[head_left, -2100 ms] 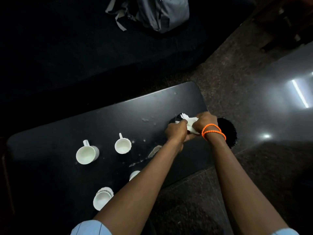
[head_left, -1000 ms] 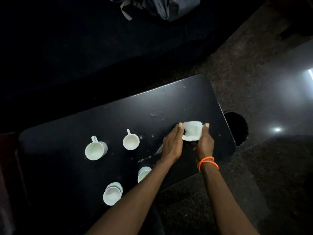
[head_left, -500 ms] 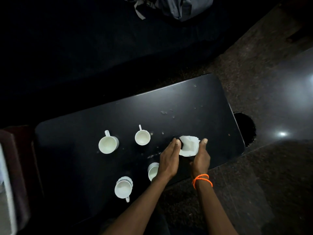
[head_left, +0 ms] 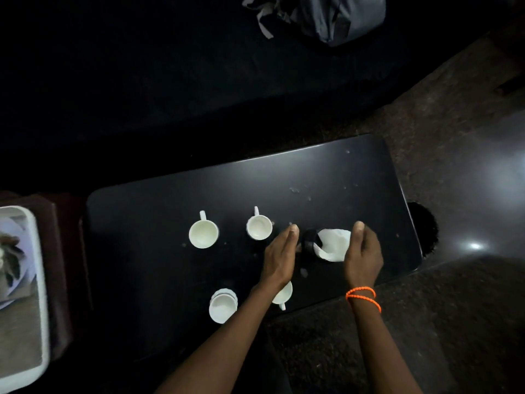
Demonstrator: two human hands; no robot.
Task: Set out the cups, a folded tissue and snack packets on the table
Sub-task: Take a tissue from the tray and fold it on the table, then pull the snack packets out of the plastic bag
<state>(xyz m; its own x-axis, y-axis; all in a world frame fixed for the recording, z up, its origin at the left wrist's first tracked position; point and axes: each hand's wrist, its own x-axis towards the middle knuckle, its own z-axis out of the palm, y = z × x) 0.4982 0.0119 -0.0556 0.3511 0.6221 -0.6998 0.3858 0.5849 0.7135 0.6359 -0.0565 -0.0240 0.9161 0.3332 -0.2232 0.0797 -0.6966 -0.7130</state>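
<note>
Tissue (head_left: pixel 333 243), white and folded, sits in the mouth of a dark holder (head_left: pixel 309 242) on the right part of the black table (head_left: pixel 159 211), rising out of it at a slant. Four white cups share the tabletop: a far-left cup (head_left: pixel 203 234) and a far-middle cup (head_left: pixel 259 227), both upright with handles pointing away, a near cup (head_left: pixel 222 306) close to the front edge, and a fourth cup (head_left: pixel 283 294) partly hidden under the left wrist. Pale crumbs or flecks speckle the surface around the holder. A white tray (head_left: pixel 34 280) holding blurred items rests on a low stand off the table's left end, and a grey bag (head_left: pixel 329 15) lies on the dark seat beyond. The left hand (head_left: pixel 279 255) is flat with fingers straight and together, just left of the holder, between it and the far-middle cup. The right hand (head_left: pixel 363 253), with orange bands (head_left: pixel 363 296) on its wrist, is loosely curved at the tissue's right edge, thumb up beside it; whether it touches the tissue cannot be told. Neither hand pinches anything.
</note>
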